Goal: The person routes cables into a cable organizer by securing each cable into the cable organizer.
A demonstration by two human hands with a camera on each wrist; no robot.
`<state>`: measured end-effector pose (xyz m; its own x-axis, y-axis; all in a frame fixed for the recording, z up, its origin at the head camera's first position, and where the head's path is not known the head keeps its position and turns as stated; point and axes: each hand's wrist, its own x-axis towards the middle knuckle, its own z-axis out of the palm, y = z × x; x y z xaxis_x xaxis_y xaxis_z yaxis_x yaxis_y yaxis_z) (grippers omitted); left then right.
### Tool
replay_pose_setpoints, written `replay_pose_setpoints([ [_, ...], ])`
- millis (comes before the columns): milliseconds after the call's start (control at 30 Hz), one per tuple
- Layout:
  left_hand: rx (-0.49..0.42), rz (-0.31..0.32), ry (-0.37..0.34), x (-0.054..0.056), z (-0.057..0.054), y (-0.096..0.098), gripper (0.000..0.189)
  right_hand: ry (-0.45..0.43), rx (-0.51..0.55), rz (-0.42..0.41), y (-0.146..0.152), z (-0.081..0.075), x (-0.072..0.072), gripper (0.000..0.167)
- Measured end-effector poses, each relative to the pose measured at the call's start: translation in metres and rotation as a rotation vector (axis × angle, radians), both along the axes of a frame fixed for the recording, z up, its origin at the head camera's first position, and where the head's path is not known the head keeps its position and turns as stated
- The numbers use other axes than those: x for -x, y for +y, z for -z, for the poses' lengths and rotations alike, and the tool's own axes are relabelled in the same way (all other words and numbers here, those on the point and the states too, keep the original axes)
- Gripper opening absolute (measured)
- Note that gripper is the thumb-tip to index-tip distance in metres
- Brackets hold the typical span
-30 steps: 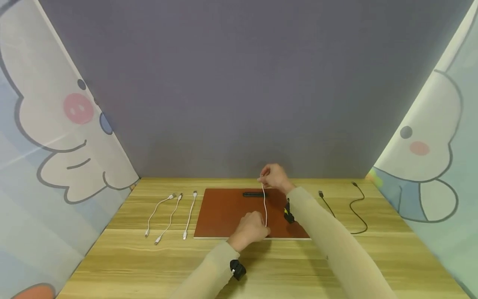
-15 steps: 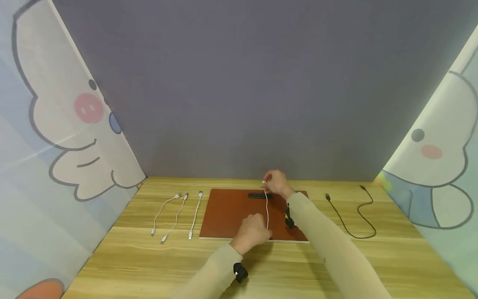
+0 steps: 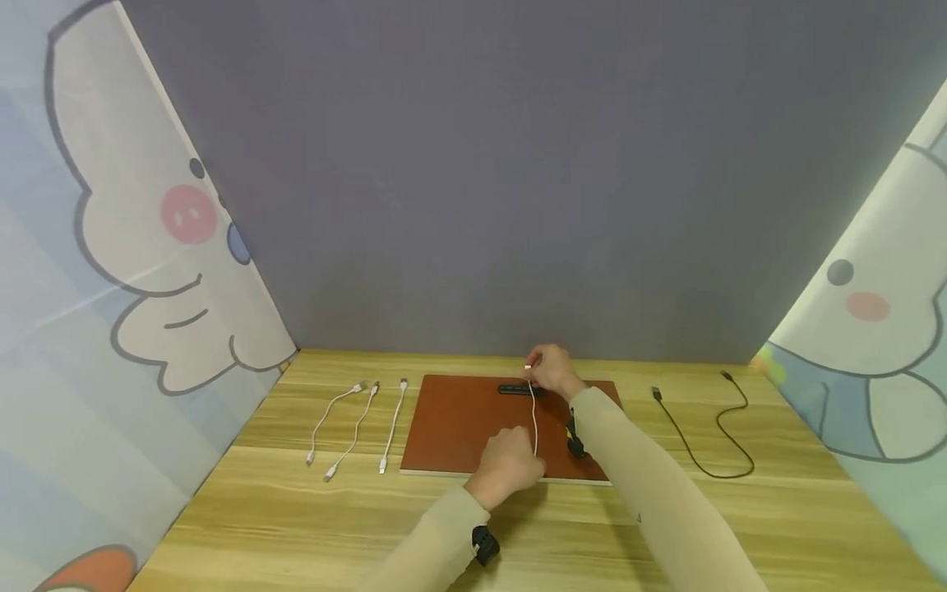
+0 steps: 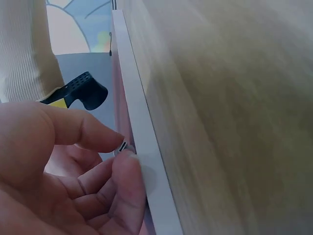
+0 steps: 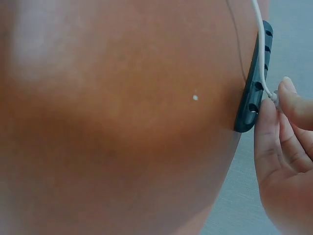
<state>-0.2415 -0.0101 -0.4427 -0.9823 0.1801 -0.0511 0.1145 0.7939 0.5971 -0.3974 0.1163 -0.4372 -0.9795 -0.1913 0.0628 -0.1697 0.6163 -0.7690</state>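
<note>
A thin white USB cable [image 3: 535, 423] stretches between both hands above a reddish-brown board [image 3: 451, 419]. At the board's front edge, my left hand [image 3: 506, 469] pinches its near end; the small metal USB-C plug [image 4: 123, 148] pokes out between thumb and finger in the left wrist view. The cable's far end is pinched by my right hand [image 3: 553, 370] at the back of the board. Close by lies a black cable holder [image 5: 252, 93] with a row of slots, and the white cord [image 5: 261, 49] runs along it in the right wrist view.
Left of the board lie three short white cables [image 3: 330, 411] side by side. A longer black USB cable [image 3: 688, 444] curves over the wooden table [image 3: 296, 526] at the right. A grey panel [image 3: 473, 181] stands behind the table, with cartoon-printed sheets on both sides.
My right hand has come down with the cable's far end, nearer to the black holder. The left hand keeps its pinch at the front edge. The head view has shifted slightly.
</note>
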Motion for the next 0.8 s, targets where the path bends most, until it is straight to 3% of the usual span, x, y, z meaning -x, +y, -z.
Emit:
replay_pose_setpoints([
  [233,-0.023,0.001,-0.035,0.0031,0.0015,0.0007,0.025,0.033,-0.054,-0.009,0.001,0.0036,0.0028,0.014],
  [433,-0.02,0.007,-0.021,0.006,0.0041,0.0014,0.026,0.062,-0.117,0.008,0.0046,0.0069,0.0059,0.016],
  [633,0.023,0.014,0.002,0.0039,0.002,0.0035,0.025,0.06,-0.149,0.011,0.0051,0.0074,0.0057,0.02],
  [800,0.069,0.028,0.02,0.0027,0.0025,0.0047,0.026,0.088,-0.256,-0.013,0.0007,0.0075,0.0053,0.02],
])
